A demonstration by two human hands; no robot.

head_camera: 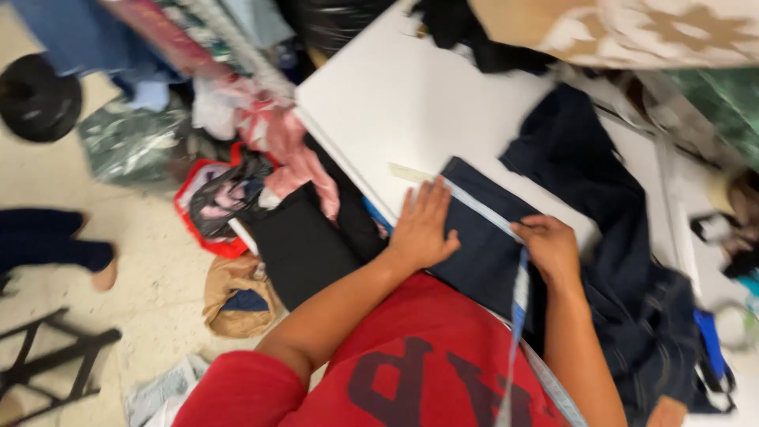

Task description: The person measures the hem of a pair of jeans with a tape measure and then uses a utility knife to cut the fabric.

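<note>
While the left hand (421, 225) lies flat, fingers spread, on the dark folded cloth (482, 245) at the white bench's (395, 103) near edge, the right hand (551, 247) pinches a tape measure (484, 207) across it: measuring appears under way, calling next for a taut, straight tape.

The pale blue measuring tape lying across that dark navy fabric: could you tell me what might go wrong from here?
1. The pale blue measuring tape is pinned only by the right hand; its far end looks free and may drift off line.
2. The dark navy fabric overhangs the white table edge; if the flat left hand lifts, it could slide.
</note>
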